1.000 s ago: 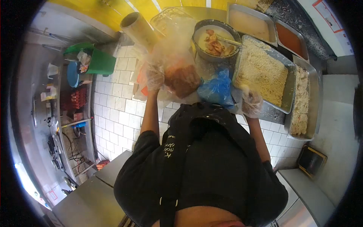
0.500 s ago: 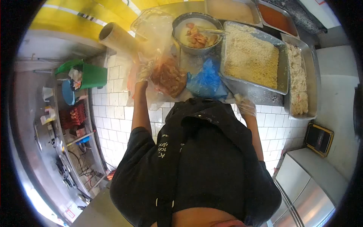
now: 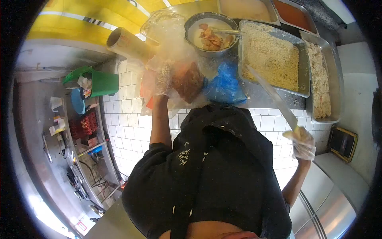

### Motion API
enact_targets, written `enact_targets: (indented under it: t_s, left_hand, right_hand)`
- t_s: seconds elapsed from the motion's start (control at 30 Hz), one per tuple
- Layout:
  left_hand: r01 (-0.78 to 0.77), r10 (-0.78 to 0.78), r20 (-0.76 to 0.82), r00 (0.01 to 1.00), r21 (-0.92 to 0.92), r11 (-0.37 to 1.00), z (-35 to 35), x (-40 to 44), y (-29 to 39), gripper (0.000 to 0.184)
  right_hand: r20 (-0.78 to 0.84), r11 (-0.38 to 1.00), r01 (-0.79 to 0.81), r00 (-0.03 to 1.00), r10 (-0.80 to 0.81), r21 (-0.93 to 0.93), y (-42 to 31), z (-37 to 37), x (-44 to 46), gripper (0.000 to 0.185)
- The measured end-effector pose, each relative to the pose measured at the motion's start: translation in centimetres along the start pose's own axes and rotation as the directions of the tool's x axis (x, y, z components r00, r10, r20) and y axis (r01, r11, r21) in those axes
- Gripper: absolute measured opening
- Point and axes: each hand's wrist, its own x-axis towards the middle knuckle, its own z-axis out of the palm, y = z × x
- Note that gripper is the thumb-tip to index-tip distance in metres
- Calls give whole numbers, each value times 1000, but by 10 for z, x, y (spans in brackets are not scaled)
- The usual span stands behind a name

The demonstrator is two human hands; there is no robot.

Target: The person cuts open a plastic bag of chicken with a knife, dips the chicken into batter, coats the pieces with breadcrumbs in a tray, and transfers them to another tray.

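Note:
My right hand (image 3: 303, 144), in a clear plastic glove, is closed round the pale handle of a long-bladed knife (image 3: 276, 97). The blade points up and left, its tip over the edge of the crumb tray (image 3: 274, 55). Over the left part of the counter is my gloved left hand (image 3: 164, 79), beside raw meat (image 3: 187, 81) in clear plastic; its fingers are blurred by the plastic and haze. A blue plastic bag (image 3: 225, 85) lies just right of the meat.
A pot of white batter (image 3: 213, 32) with meat pieces and tongs stands behind the blue bag. Trays of pale liquid (image 3: 248, 10), red-orange powder (image 3: 293, 16) and coated pieces (image 3: 318, 79) line the right. A large roll (image 3: 125, 42) is at the left.
My right hand has moved out to the right and down from the counter edge, and the long knife now shows clearly in it. My left hand stays by the meat.

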Motion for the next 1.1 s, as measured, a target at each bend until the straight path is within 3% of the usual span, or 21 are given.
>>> enact_targets:
  t_s: [0.03, 0.1, 0.13, 0.17, 0.2, 0.23, 0.3, 0.37, 0.43, 0.5, 0.67, 0.7, 0.73, 0.77, 0.8, 0.87, 0.93, 0.97, 1.03, 1.07, 1.1]
  left_hand:
    - [2, -2, 6, 1000, -1, 1000, 3, -3, 5, 39]
    - [30, -28, 27, 999, -63, 998, 8, -12, 25, 26]
    - [22, -20, 32, 999, -64, 998, 12, -15, 37, 26]
    - [111, -112, -5, 994, -97, 989, 17, -16, 51, 26]
    - [195, -202, -42, 978, -134, 972, 20, -17, 64, 27]
    - [178, -185, -45, 982, -138, 974, 23, -19, 75, 27]
    - [-59, 66, -64, 996, 103, 993, 23, -24, 90, 29]
    - [-31, 37, -30, 999, 178, 983, 15, -17, 95, 30]
    - [1, -2, 2, 1000, 252, 968, 10, -12, 94, 31]
    - [-354, 319, 157, 935, 341, 871, 11, -10, 84, 33]
    - [-469, 423, 224, 878, 220, 856, 4, -8, 73, 25]
    - [-472, 431, 212, 877, 211, 856, 5, -13, 77, 28]
    - [-476, 439, 201, 876, 201, 856, 5, -18, 80, 30]
    - [-461, 410, 213, 887, 356, 813, 5, -22, 82, 32]
    - [-436, 378, 219, 899, 502, 747, 5, -24, 84, 34]
    - [-506, 417, 288, 862, 538, 674, 1, -29, 91, 38]
    - [-578, 453, 361, 815, 562, 592, 0, -30, 93, 42]
    - [-481, 395, 317, 863, 274, 833, 2, -32, 96, 33]
    - [-319, 321, 300, 898, -58, 946, 2, -39, 108, 25]
    - [-518, 417, 399, 816, 188, 834, 5, -48, 134, 24]
    - [-606, 444, 462, 768, 299, 737, 4, -49, 142, 24]
  right_hand:
    - [27, 990, -85, 996, 83, 108, -21, -6, 9, 24]
    - [-70, 991, 36, 997, -27, 127, -52, 0, 41, 29]
    - [-180, 972, 233, 957, -227, 15, -53, 20, 53, 34]
    - [-193, 973, 232, 955, -225, 13, -63, 26, 66, 34]
    - [-84, 985, 169, 983, -165, 42, -80, 29, 80, 39]
    - [27, 992, 105, 994, -107, 66, -91, 32, 91, 45]
    - [-42, 981, 177, 984, -174, 80, -89, 49, 100, 49]
    - [-106, 963, 255, 964, -245, 90, -92, 51, 109, 53]
    - [-121, 974, 210, 972, -199, 81, -101, 41, 112, 53]
    - [-146, 955, 288, 950, -276, 68, -94, 48, 112, 54]
    - [-257, 904, 418, 886, -385, 86, -80, 76, 113, 56]
    - [-34, 934, 353, 935, -352, 58, -79, 76, 112, 32]
    - [77, 946, 322, 943, -325, 41, -80, 76, 111, 30]
    - [188, 955, 295, 937, -293, 17, -84, 73, 111, 37]
    - [218, 978, 163, 958, -188, 130, -95, 63, 112, 36]
    - [262, 972, 24, 961, -87, 236, -101, 62, 110, 35]
    - [52, 954, 141, 986, -160, 265, -100, 76, 110, 49]
    - [-21, 947, 182, 983, -183, 266, -102, 78, 111, 64]
    - [-27, 963, 183, 983, -182, 197, -113, 77, 115, 68]
    - [-32, 968, 184, 983, -181, 173, -120, 74, 117, 69]
    - [-21, 967, 147, 989, -146, 210, -128, 61, 119, 69]
